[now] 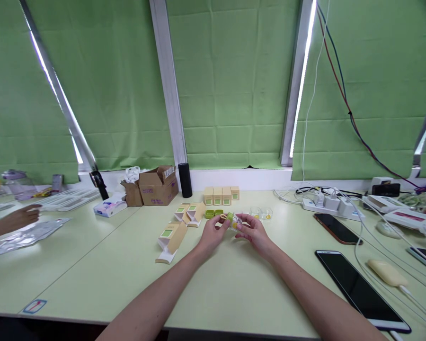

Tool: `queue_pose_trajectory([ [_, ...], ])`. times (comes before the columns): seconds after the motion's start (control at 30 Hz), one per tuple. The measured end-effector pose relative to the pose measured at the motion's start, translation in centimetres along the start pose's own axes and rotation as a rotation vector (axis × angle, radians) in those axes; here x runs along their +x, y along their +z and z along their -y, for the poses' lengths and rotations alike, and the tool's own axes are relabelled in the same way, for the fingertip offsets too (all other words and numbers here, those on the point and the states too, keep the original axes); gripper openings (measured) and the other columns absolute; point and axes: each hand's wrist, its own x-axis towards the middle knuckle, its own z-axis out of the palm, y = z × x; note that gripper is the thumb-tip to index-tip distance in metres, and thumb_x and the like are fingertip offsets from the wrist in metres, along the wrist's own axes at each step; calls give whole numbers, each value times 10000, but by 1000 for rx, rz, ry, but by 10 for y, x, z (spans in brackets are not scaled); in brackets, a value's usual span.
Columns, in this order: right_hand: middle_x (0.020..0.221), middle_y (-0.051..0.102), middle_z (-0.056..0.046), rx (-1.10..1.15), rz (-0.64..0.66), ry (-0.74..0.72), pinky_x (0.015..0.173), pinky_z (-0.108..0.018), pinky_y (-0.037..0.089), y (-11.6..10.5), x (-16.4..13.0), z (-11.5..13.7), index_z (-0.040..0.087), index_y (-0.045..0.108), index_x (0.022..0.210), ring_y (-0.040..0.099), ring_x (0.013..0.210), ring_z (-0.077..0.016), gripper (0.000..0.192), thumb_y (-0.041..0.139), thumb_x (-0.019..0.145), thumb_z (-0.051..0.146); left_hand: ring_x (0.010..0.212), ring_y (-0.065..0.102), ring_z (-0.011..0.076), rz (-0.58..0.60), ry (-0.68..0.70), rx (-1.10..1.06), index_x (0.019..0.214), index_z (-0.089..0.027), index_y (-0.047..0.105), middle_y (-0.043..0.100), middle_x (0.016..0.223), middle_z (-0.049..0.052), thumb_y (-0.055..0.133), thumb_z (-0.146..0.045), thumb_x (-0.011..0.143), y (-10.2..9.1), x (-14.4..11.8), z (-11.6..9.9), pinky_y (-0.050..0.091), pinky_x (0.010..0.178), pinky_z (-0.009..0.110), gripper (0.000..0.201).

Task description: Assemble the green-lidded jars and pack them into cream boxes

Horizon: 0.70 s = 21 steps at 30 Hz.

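Note:
My left hand (212,233) pinches a small green lid (230,216) with a pale loop on its side. My right hand (256,233) grips a small clear plastic container (235,221) with something yellow inside, right against the lid. Fingers partly hide both pieces, so I cannot tell whether they are joined. Just behind my hands sit two green pieces (214,213), and to their right are clear containers (261,214) with yellow in them. Opened small cardboard boxes (173,238) lie on the left, while several closed ones (217,195) stand in a row at the back.
Brown cartons (158,186), a tissue pack (110,207) and a black cylinder (185,180) stand along the wall. At far left, another person's hand (23,217) is above silver bags (31,234). Phones (360,286), a power strip (332,206) and loose cables occupy the right.

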Motion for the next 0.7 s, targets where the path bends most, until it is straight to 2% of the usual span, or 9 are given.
queue_pose_trajectory([
  [0.17, 1112, 664, -58, 6, 7, -1, 749, -409, 634, -1, 1, -3, 219, 740, 1031, 690, 915, -231, 531, 953, 584, 410, 968, 701, 273, 1, -4, -1, 1012, -174, 765, 764, 1030, 123, 685, -608, 851, 1, -1, -2, 548, 810, 350, 470],
  [0.37, 1107, 650, -38, -24, 35, -21, 765, -420, 641, -2, 1, -7, 224, 722, 1015, 673, 824, -183, 511, 943, 590, 402, 990, 697, 270, -11, 10, 28, 1021, -191, 780, 765, 1059, 120, 699, -594, 844, 1, -2, 0, 540, 828, 353, 447],
  [0.57, 1018, 658, -46, -175, 69, -93, 728, -376, 613, 0, 0, -4, 240, 701, 1078, 639, 862, -205, 503, 903, 646, 398, 1116, 658, 284, -20, 25, 87, 1102, -200, 783, 731, 1191, 144, 699, -574, 853, 1, -3, 1, 512, 912, 386, 457],
  [0.7, 1090, 638, -46, -248, 46, -135, 740, -360, 576, 5, -2, -3, 266, 675, 1108, 630, 832, -184, 499, 880, 658, 331, 1102, 656, 274, -61, 13, 57, 1125, -208, 779, 716, 1197, 141, 739, -557, 827, 1, -4, 3, 509, 920, 386, 461],
])
